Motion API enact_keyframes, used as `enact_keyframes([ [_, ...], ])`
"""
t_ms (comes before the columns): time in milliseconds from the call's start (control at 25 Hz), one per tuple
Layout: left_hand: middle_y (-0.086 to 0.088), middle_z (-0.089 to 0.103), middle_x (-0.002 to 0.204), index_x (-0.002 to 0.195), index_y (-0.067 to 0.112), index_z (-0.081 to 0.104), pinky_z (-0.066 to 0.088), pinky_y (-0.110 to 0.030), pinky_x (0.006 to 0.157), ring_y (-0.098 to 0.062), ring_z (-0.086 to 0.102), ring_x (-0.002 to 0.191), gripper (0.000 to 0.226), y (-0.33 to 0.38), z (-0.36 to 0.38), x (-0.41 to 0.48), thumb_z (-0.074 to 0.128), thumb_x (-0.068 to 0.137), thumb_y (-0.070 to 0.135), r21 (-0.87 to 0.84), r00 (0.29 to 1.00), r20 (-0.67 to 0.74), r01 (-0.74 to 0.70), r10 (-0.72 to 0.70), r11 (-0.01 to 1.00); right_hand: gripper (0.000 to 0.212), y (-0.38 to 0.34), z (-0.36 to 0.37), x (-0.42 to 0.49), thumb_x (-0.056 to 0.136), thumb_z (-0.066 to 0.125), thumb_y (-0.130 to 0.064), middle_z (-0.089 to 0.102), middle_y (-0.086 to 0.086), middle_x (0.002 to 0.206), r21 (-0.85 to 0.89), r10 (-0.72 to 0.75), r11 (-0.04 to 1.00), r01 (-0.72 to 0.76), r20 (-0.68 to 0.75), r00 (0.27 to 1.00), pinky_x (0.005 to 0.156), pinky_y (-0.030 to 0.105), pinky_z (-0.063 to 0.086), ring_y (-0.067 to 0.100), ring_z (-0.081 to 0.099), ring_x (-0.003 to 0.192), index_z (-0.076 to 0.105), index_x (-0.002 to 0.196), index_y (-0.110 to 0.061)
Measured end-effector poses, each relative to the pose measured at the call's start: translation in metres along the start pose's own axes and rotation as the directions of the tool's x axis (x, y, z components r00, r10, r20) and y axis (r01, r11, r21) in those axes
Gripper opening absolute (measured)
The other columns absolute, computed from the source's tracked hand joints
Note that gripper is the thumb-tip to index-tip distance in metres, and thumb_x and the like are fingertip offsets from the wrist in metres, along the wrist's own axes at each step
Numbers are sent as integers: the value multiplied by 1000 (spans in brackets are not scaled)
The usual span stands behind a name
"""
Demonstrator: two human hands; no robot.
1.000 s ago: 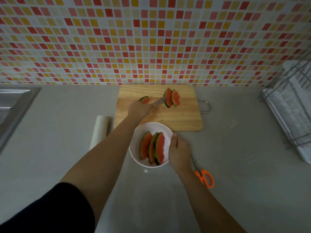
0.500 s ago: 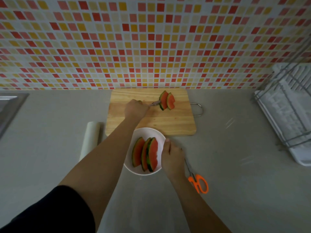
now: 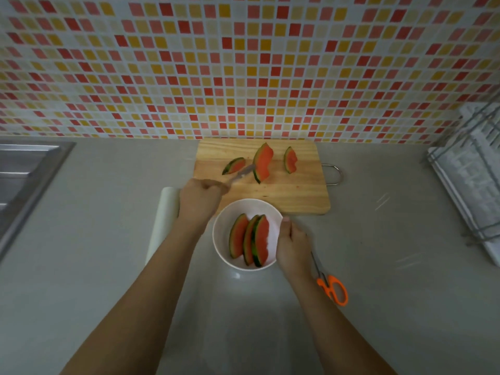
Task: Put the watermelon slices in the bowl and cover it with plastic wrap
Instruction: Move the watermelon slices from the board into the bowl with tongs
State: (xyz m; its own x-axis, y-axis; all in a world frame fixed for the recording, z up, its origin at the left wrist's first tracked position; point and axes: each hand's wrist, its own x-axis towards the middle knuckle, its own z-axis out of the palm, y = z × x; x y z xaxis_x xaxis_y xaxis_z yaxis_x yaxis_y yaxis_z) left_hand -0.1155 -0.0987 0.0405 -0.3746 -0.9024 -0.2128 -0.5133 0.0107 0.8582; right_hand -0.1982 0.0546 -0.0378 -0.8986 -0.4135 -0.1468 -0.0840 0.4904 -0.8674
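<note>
A white bowl [image 3: 270,212] on the counter holds three watermelon slices [image 3: 250,239] standing side by side. My right hand [image 3: 292,246] grips the bowl's right rim. My left hand [image 3: 200,198] holds a metal utensil [image 3: 240,174] whose tip is stuck in a watermelon slice [image 3: 263,163], raised over the wooden cutting board [image 3: 292,193]. Two more slices stay on the board: a small slice [image 3: 234,165] to the left and another slice [image 3: 290,160] to the right. A roll of plastic wrap [image 3: 162,223] lies left of my left arm, partly hidden by it.
Orange-handled scissors [image 3: 331,286] lie right of my right wrist. A steel sink [image 3: 24,174] is at the far left and a wire dish rack [image 3: 470,185] at the far right. A tiled wall rises right behind the board.
The utensil has pulled one slice away from its neighbour and lifted it toward the bowl; the other slice stays on the board. My right hand has kept hold of the bowl.
</note>
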Motion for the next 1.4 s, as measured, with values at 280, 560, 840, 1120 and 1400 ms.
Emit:
enact_keyframes([
  [280,-4,41,42,51,18,53,22,-14,40,-17,39,43,34,-36,-23,-99,63,83,23,400,969,-21,-217,246,890,47,2,1,7,98,30,-28,67,23,95,0,-2,1000,2,-27,1000,70,29,35,28,58,82,65,91,2],
  [560,1,51,63,88,10,73,28,-18,44,-14,44,53,30,-36,-2,-115,51,88,30,584,976,130,-218,175,782,49,1,5,6,98,28,-30,66,26,100,-4,-8,1000,8,-24,1000,76,35,42,38,61,94,65,93,2],
  [840,0,59,65,80,10,73,32,-19,47,-22,60,66,30,-20,-16,-89,54,88,33,607,960,195,-280,203,744,51,5,7,5,98,29,-33,67,17,83,17,9,1000,-9,-18,1000,69,30,40,32,62,82,67,87,-1],
  [1120,-11,69,98,110,6,65,56,-31,76,-26,68,87,33,-16,21,-85,52,91,30,677,968,230,-234,102,697,43,5,6,7,97,32,-31,59,10,71,6,-1,1000,1,-2,1000,63,29,34,24,52,68,56,68,-11],
  [1400,-11,69,96,108,4,66,53,-28,72,-23,66,82,35,-10,19,-89,53,91,32,688,966,252,-222,59,691,44,5,4,8,97,33,-31,54,7,63,-13,-5,1000,5,14,1000,60,31,33,24,49,64,46,59,-13],
])
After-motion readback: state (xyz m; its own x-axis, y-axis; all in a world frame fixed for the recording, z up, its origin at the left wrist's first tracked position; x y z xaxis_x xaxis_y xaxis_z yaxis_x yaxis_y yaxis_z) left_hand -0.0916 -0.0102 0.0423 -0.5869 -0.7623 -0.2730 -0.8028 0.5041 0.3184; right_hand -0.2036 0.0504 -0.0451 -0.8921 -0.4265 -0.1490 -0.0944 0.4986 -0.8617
